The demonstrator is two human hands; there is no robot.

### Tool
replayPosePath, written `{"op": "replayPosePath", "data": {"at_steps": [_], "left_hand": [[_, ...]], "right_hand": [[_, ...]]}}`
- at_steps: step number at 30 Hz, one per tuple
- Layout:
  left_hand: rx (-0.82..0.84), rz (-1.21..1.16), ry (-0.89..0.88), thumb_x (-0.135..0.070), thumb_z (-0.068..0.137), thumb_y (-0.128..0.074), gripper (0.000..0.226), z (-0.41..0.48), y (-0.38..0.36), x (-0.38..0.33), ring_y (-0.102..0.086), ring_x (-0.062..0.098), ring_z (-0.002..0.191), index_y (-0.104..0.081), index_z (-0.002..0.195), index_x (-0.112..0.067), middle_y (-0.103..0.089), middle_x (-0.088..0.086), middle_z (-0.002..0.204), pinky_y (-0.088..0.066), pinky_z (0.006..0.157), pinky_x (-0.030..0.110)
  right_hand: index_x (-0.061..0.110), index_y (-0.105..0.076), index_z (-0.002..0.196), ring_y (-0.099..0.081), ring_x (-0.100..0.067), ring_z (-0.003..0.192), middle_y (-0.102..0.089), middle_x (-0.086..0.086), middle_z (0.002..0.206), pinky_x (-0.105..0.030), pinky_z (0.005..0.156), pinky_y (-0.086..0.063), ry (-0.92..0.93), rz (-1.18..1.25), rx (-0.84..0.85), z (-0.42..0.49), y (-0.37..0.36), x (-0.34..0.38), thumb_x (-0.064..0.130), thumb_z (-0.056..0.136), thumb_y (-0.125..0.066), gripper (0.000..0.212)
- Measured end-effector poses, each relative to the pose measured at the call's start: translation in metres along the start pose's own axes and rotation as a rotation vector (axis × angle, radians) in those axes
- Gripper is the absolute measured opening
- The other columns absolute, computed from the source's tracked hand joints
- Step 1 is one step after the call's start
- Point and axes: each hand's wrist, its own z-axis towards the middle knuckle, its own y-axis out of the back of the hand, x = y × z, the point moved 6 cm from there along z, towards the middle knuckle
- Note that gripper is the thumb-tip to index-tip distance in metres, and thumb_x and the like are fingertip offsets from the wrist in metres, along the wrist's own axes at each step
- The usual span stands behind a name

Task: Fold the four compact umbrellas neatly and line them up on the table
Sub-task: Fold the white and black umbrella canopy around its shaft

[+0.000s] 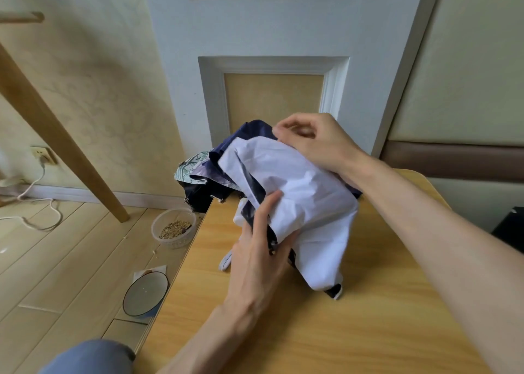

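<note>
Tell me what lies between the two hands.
The pale umbrella, its canopy crumpled, fills the whole stretch. The left hand grips its lower edge and the right hand holds its top. The head view shows this.

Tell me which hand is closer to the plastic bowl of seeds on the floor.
Left. The left hand grips the white umbrella near the table edge that the bowl sits below; the right hand pinches it farther right and back.

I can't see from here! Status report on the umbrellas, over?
Left hand grips white umbrella low. Right hand pinches its top fabric. Other umbrellas heaped behind, none lined up yet.
</note>
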Motion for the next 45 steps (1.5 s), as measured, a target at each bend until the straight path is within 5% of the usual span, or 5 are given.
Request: {"op": "replayPosePath", "data": {"at_steps": [15,26,31,40,45], "left_hand": [[-0.046,-0.108,-0.021,-0.053,0.085,-0.077,0.070,0.010,0.011,-0.005,-0.049,-0.013,0.118,-0.037,0.143,-0.057,-0.048,-0.008,0.134,-0.042,0.089,0.005],[-0.261,-0.391,0.134,-0.021,0.093,-0.079,0.049,0.023,0.029,0.010,-0.056,0.006,0.131,-0.058,0.136,-0.028,-0.061,-0.018,0.137,-0.052,0.104,0.033],[-0.281,-0.485,0.204,-0.018,0.096,-0.076,0.045,0.027,0.029,0.011,-0.060,-0.002,0.120,-0.058,0.136,-0.025,-0.060,-0.008,0.140,-0.050,0.087,0.012],[-0.431,-0.620,0.437,-0.047,0.095,-0.074,0.047,0.023,0.033,0.037,-0.064,0.015,0.125,-0.053,0.137,-0.049,-0.063,-0.006,0.139,-0.055,0.107,0.050],[-0.461,-0.620,0.434,-0.049,0.095,-0.075,0.039,0.020,0.032,0.039,-0.067,0.012,0.121,-0.053,0.125,-0.063,-0.063,-0.012,0.138,-0.060,0.097,0.041]], "right_hand": [[0.011,-0.074,0.083,-0.054,-0.003,0.058,-0.067,0.004,0.063,-0.019,0.061,-0.042,0.061,-0.077,0.022,-0.002,-0.010,-0.003,0.027,0.091,-0.083,0.021],[0.027,-0.080,0.110,-0.070,-0.004,0.107,-0.077,0.010,0.109,-0.019,0.091,-0.053,-0.051,0.091,-0.039,-0.039,0.021,-0.021,0.037,0.096,-0.075,0.018],[0.023,-0.079,0.105,-0.074,-0.011,0.099,-0.079,0.001,0.101,-0.020,0.089,-0.056,-0.058,0.154,-0.026,-0.059,0.025,-0.024,0.026,0.088,-0.085,0.018],[0.042,-0.047,0.138,-0.059,0.007,0.121,-0.060,0.023,0.132,-0.019,0.105,-0.050,-0.200,-0.107,0.462,-0.112,-0.025,-0.036,0.043,0.069,-0.098,0.086],[0.025,-0.062,0.104,-0.063,-0.009,0.084,-0.066,0.018,0.097,-0.039,0.067,-0.056,0.207,-0.443,-0.202,-0.115,-0.017,-0.036,-0.001,0.081,-0.075,0.037]]}}
